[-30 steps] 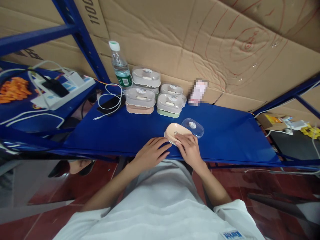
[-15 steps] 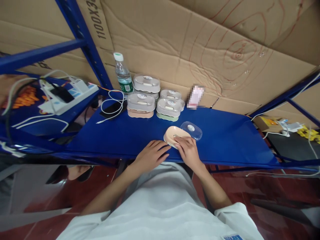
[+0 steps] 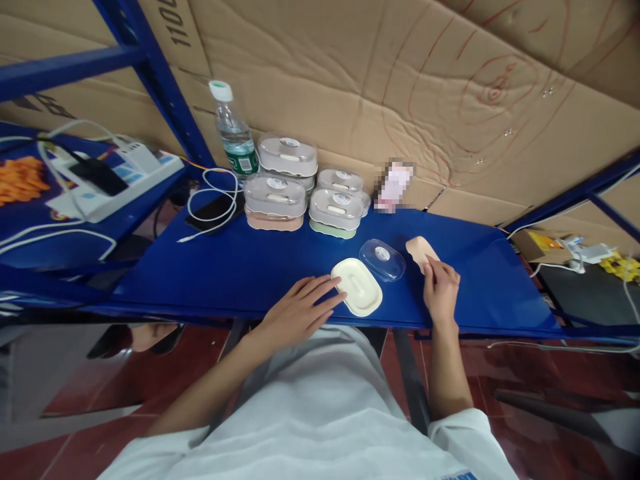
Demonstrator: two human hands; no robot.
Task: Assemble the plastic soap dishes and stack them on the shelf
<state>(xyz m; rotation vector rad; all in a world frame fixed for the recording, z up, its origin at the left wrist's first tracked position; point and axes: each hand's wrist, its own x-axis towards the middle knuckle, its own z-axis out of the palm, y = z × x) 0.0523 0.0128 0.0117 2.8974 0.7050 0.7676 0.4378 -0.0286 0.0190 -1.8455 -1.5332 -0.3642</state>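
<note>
On the blue table lies a cream oval tray (image 3: 357,288), close in front of me. My left hand (image 3: 306,308) has its fingers spread, with the fingertips at the tray's left edge. To the right, my right hand (image 3: 440,283) pinches a peach-coloured piece (image 3: 421,252), tilted above the table. Between the two, a clear oval lid (image 3: 383,260) with a round sticker lies behind the tray. Several lidded boxes stand stacked at the back, among them one with a peach base (image 3: 275,221) and one with a green base (image 3: 332,229).
A water bottle (image 3: 235,133) stands at the back left, beside a white cable (image 3: 234,207) on a dark phone-like device. A blurred pink object (image 3: 395,187) leans on the cardboard. Blue frame posts flank the table (image 3: 210,267).
My right hand has moved right, lifting the peach piece off the cream tray, which now shows. My left hand stays near the tray's left edge. The camera view has shifted slightly.
</note>
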